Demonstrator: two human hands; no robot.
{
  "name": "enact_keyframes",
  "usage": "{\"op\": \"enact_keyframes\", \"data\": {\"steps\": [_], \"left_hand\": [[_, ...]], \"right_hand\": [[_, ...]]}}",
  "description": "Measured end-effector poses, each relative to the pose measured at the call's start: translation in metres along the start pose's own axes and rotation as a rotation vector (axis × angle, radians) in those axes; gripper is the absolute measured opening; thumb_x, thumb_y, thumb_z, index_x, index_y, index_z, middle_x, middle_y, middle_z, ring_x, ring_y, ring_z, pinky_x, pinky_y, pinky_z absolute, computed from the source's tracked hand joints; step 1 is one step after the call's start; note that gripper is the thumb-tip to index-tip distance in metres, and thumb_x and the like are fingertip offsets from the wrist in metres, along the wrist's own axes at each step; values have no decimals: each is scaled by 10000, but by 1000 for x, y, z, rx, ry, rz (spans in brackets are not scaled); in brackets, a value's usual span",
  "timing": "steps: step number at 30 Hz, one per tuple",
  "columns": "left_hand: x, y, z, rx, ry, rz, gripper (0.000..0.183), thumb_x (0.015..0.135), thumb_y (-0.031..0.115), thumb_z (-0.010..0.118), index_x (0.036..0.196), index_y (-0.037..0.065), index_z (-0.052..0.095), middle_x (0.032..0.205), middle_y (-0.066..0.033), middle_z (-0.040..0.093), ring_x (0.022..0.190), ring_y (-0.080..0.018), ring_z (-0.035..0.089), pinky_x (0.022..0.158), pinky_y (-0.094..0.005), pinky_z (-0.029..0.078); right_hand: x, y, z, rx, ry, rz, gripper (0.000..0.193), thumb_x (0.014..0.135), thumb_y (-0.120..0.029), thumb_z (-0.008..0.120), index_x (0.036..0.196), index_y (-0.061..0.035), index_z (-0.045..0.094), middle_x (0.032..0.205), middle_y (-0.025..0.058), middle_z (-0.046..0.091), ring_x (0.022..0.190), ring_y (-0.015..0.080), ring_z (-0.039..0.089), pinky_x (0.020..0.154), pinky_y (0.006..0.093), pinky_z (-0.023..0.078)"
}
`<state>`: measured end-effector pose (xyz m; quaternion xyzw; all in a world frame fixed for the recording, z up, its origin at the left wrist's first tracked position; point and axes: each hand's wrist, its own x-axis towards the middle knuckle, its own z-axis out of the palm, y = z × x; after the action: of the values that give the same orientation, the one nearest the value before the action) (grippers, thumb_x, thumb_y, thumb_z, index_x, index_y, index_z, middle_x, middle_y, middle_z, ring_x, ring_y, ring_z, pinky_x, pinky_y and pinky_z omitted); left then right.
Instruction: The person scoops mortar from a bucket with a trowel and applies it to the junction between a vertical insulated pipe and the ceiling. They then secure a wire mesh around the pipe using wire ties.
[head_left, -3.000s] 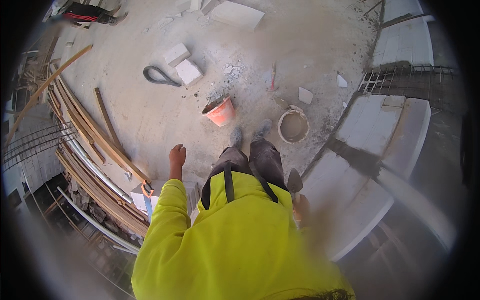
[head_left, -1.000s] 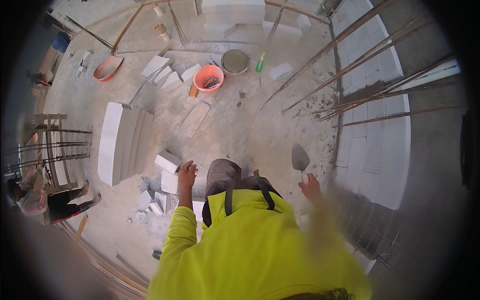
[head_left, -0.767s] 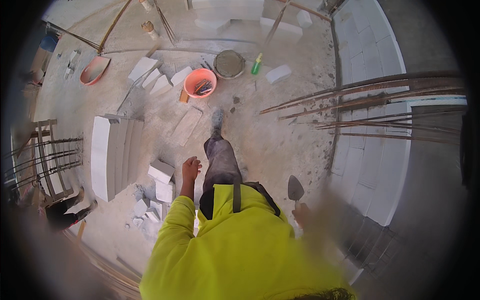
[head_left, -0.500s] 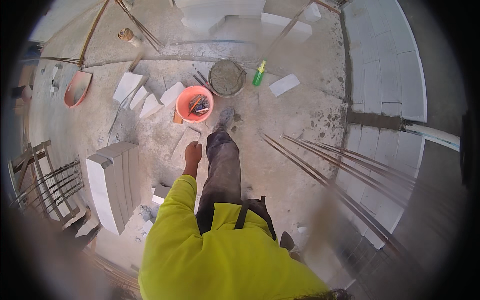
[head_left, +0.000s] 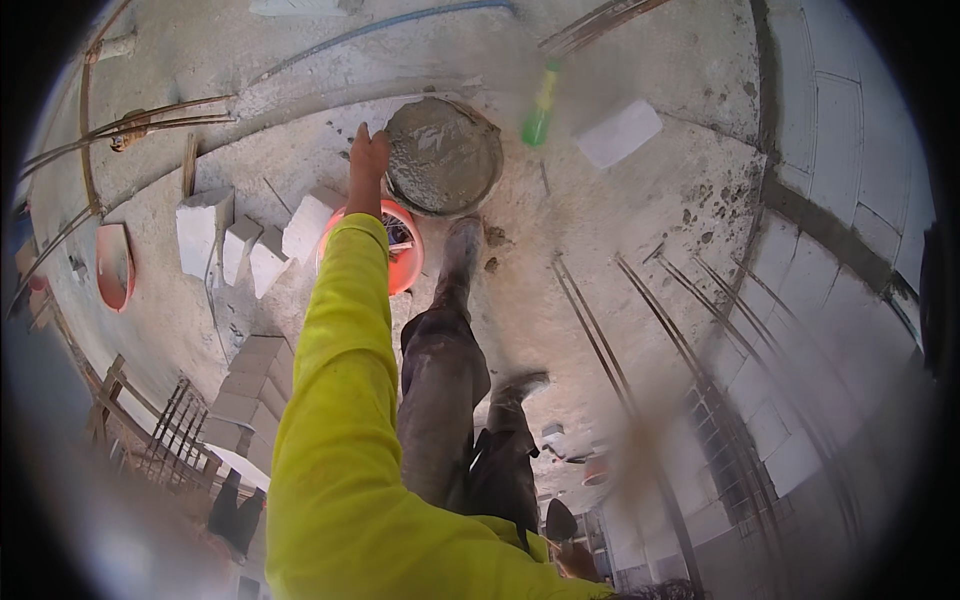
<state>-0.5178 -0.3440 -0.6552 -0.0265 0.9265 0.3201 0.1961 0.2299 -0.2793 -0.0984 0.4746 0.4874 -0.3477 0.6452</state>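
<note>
The left hand (head_left: 368, 155) reaches out, fingers together and empty, just beside one mortar pan (head_left: 443, 155) on its right. One orange bucket (head_left: 400, 245) sits below the wrist. Three white blocks (head_left: 250, 240) lie left. The right hand (head_left: 578, 560), low, grips one trowel (head_left: 560, 520).
</note>
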Motion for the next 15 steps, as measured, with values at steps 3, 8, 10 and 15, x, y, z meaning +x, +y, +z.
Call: {"op": "enact_keyframes", "data": {"steps": [3, 8, 10, 15], "left_hand": [[43, -35, 8, 10, -34, 3, 714, 848, 372, 543, 1382, -97, 476, 1301, -321, 576, 1259, -448, 521, 1070, -416, 405], [3, 63, -1, -68, 57, 40, 541, 819, 361, 629, 1207, -16, 615, 1019, -207, 693, 955, -358, 652, 882, -408, 490], [-34, 97, -17, 57, 55, 149, 380, 807, 325, 664, 1028, 17, 692, 820, -137, 703, 760, -277, 666, 761, -391, 514], [-113, 99, -38, -27, -427, 81, 341, 780, 306, 704, 688, -7, 607, 550, -103, 513, 544, -153, 510, 581, -382, 451]], "right_hand": [[13, 11, -2, -152, -55, -74, 441, 847, -428, 635, 1098, -68, 597, 945, 229, 655, 927, 390, 669, 825, 501, 535], [13, -18, 20, 254, -57, 163, 378, 840, -359, 616, 1094, -82, 572, 993, 252, 613, 949, 425, 643, 831, 515, 518], [6, -25, 30, 247, -15, 96, 353, 842, -340, 614, 1085, -87, 574, 976, 249, 607, 929, 441, 634, 819, 520, 515], [18, 0, 60, 218, 211, -158, 278, 836, -266, 635, 1026, -71, 582, 927, 204, 586, 843, 432, 609, 763, 532, 507]]}}
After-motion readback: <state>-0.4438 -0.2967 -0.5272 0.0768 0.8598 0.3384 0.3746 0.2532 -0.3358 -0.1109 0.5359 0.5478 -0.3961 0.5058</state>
